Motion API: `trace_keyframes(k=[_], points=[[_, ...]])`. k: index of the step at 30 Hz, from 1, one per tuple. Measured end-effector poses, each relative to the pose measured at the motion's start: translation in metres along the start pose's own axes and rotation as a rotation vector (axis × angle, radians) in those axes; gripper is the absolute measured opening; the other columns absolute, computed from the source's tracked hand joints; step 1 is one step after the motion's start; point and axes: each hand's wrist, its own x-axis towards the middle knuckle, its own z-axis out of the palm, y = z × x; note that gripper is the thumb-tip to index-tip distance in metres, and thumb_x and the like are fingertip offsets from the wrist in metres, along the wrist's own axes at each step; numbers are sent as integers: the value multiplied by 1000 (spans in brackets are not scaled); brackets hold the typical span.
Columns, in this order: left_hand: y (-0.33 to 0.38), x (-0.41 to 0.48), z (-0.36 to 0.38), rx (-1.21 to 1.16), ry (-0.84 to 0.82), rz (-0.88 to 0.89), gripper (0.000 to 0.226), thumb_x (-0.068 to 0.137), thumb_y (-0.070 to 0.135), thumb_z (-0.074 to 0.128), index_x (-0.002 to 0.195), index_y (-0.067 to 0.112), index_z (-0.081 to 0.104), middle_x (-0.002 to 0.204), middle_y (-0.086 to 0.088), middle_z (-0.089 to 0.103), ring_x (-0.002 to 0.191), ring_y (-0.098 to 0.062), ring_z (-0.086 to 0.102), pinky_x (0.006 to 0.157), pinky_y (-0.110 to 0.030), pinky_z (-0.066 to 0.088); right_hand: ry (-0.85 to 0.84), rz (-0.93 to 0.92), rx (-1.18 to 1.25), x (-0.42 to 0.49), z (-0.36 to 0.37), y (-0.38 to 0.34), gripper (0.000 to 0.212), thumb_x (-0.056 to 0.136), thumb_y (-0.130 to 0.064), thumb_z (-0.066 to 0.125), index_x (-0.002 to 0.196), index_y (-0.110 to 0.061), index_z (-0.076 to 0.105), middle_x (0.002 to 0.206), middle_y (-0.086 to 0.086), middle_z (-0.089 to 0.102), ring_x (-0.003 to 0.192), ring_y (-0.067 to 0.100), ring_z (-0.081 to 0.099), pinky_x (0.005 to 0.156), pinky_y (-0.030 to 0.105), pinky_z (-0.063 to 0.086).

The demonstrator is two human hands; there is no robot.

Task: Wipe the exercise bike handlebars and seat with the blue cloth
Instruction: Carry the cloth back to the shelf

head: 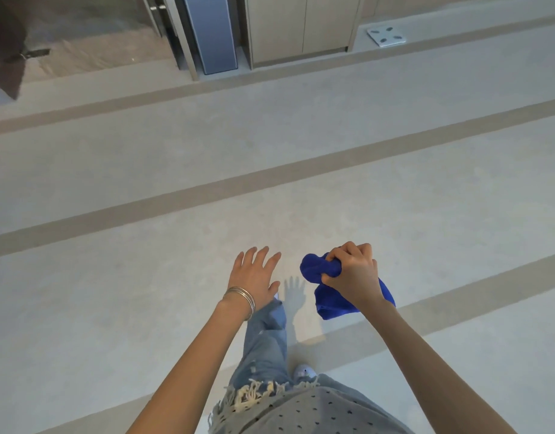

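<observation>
Cloth in hand is all we can vouch for here: the blue cloth point(324, 270) sits bunched in our right hand point(351, 270), fingers curled round its upper part while the rest hangs loose below the wrist, near the middle of the view. Our left hand point(254, 275) is out just to the left of it, fingers spread and straight, holding nothing, with thin bangles point(241, 299) at the wrist. Beneath both hands lies only pale floor point(144, 189) crossed by darker bands, and our jeans point(266, 343) show one leg stepping forward. Far off stand a wooden cabinet point(301, 26) and, to its right, a bathroom scale point(385, 36) on a low ledge. No exercise bike appears anywhere in the frame, so we cannot tell whether handlebars or seat have been touched. We judge the wiping has yet to start, with the bike still to be reached.
</observation>
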Motion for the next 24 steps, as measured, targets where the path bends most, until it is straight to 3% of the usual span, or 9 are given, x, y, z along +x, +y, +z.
trace_keyframes(k=[3,7,13,24], points=[[-20,46,-18,18,-15,34,62,96,45,36,149,27,9,158,-4,11,145,-29,10,118,-43,10,-93,77,-39,47,3,2,28,71,-34,71,98,-25,65,104,-6,57,105,24,38,74,32,36],[-54,110,-57,41,-1,74,62,96,44,36,149,27,9,158,-4,12,145,-29,10,118,-44,11,-71,124,-28,121,-6,-12,29,73,-36,68,100,-27,64,106,-7,55,107,24,37,77,33,37],[-91,192,-109,69,25,165,62,95,43,37,149,26,11,158,-4,13,144,-28,12,118,-44,10,23,180,49,210,-9,-37,24,70,-32,67,93,-27,64,100,-8,57,101,24,38,75,34,39],[-117,297,-128,31,-94,147,62,95,42,38,149,25,12,157,-5,16,144,-29,13,118,-44,13,-58,216,53,316,8,-20,26,71,-35,68,95,-26,65,101,-6,57,102,24,37,74,32,34]])
